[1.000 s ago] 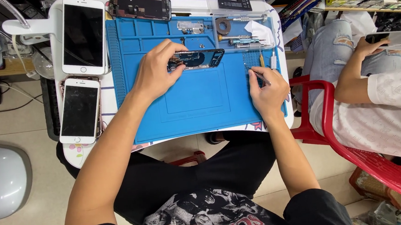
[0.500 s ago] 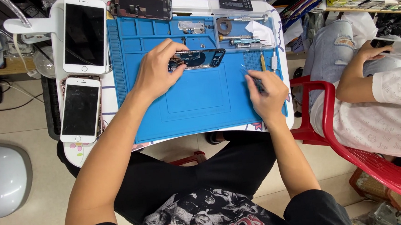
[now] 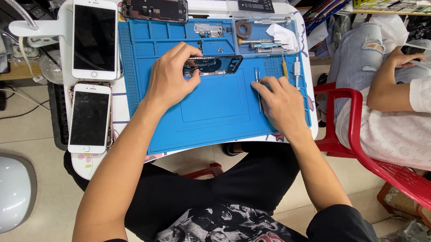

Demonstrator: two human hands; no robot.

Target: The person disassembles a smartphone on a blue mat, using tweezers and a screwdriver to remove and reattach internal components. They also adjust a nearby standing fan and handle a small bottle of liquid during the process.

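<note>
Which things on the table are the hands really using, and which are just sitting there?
In use:
left hand gripping the opened phone body
right hand touching the tweezers
blue mat under both

Just lying about:
two white phones
dark phone frame
screwdrivers
white cloth

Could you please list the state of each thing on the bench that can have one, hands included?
Opened phone body: back off, insides showing, gripped at one end by left hand.
Tweezers: flat on blue mat, right hand fingertips on them.
Large white phone: screen dark, face up.
Small white phone: screen dark, face up.
Dark phone frame: stripped, lying flat.
</note>
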